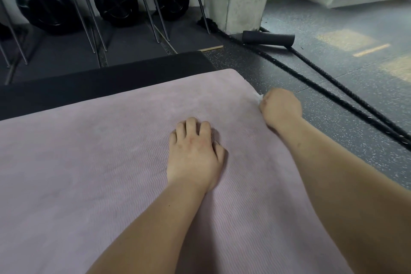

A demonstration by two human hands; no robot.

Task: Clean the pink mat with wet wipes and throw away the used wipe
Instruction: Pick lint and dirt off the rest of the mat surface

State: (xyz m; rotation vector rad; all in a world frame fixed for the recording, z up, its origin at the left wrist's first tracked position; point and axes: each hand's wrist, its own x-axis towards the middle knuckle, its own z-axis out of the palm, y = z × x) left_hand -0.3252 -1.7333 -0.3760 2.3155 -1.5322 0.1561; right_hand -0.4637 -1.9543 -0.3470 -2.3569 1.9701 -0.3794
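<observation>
A: Pink mat (111,162): right edge near far corner is being wiped; wet wipe (258,96) is clenched in right hand (281,107).
B: Left hand (195,153) is rested loose, empty, on mat. Next, firm strokes inward are judged needed.

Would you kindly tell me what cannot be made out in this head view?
Wet wipe: only a white corner shows; the gripping right hand hides the rest, head view.
Pink mat: near end and left side cut off by the frame edges.
Its surface under the left hand and forearms: covered.
</observation>
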